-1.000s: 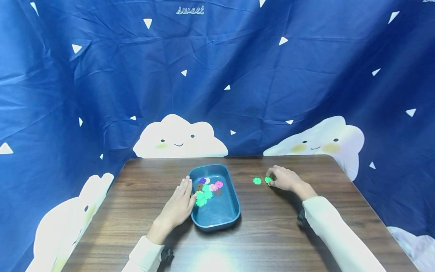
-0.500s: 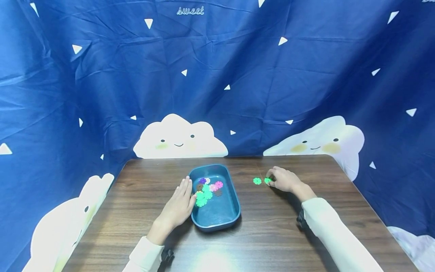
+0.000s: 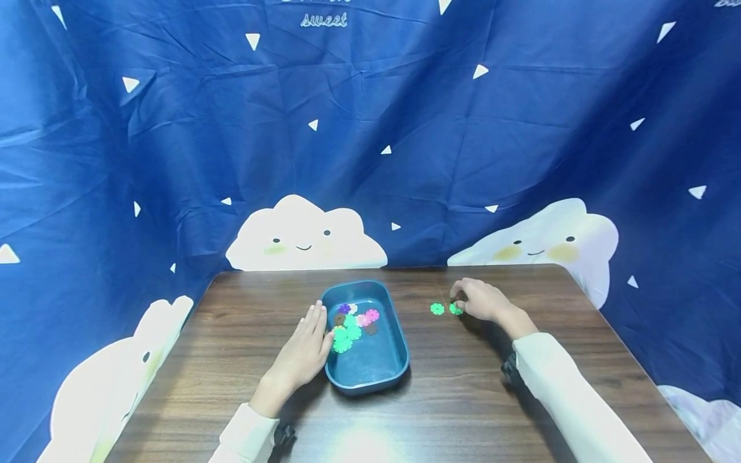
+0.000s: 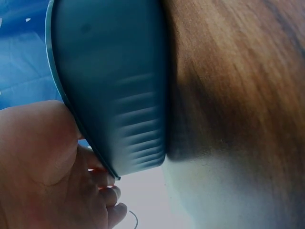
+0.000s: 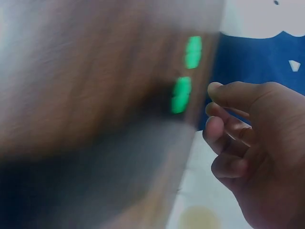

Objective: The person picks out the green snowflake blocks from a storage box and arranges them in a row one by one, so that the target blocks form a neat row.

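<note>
A blue plastic tray (image 3: 370, 373) holds several flower-shaped plastic discs in green (image 3: 343, 346), pink (image 3: 372, 315), brown, purple and white. My left hand (image 3: 301, 350) rests along the tray's left rim, fingers straight; the left wrist view shows it against the outer wall (image 4: 114, 86). To the right of the tray, two green flower discs (image 3: 437, 308) lie flat, side by side and slightly apart. My right hand (image 3: 486, 301) hovers just over the right-hand green disc (image 3: 456, 309). Its loosely bent fingers (image 5: 214, 126) hold nothing in the right wrist view, with both discs on the wood.
The wooden table (image 3: 463, 399) reaches back to a blue curtain (image 3: 370, 154) printed with white clouds and triangles. The tray stands near the table's middle. Dark wrist straps show under both white sleeves (image 3: 564, 379).
My right hand has risen slightly off the right-hand green disc, which stays beside the other. My left hand and the tray have not moved.
</note>
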The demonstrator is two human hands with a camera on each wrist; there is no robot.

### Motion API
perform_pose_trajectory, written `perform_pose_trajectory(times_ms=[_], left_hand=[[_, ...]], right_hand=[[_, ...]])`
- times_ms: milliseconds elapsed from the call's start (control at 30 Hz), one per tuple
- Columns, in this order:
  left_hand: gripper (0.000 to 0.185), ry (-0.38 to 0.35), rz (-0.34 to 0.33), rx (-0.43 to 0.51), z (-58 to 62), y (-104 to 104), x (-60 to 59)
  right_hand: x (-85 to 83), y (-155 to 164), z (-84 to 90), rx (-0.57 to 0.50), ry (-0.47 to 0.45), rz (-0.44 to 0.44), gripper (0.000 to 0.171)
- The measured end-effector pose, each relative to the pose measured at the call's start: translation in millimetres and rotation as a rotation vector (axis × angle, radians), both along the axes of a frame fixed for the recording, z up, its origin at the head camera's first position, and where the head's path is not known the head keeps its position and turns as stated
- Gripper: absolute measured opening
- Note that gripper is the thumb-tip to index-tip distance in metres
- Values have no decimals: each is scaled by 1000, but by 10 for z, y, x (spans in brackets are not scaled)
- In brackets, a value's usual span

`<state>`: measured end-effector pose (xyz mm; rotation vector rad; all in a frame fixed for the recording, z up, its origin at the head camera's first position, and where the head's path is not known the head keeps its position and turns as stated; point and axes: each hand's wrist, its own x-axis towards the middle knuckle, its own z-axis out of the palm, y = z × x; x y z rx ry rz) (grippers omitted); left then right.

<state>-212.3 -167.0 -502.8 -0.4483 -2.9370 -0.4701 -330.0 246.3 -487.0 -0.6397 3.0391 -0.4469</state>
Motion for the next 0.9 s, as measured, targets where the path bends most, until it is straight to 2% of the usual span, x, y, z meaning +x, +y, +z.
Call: perform_pose_trajectory(times_ms=[167, 567, 733, 900], left_hand=[[61, 12, -1, 5, -4, -8, 3], [61, 10, 0, 0, 6, -10, -10], [62, 10, 0, 0, -8, -15, -14], [62, -2, -1, -8, -5, -18, -17]], right_hand=[[-61, -193, 236, -40, 19, 15, 3], [-16, -764, 774, 9, 43, 166, 9], [49, -1020, 922, 61, 35, 222, 8], [104, -1258, 994, 101, 40, 291, 7]])
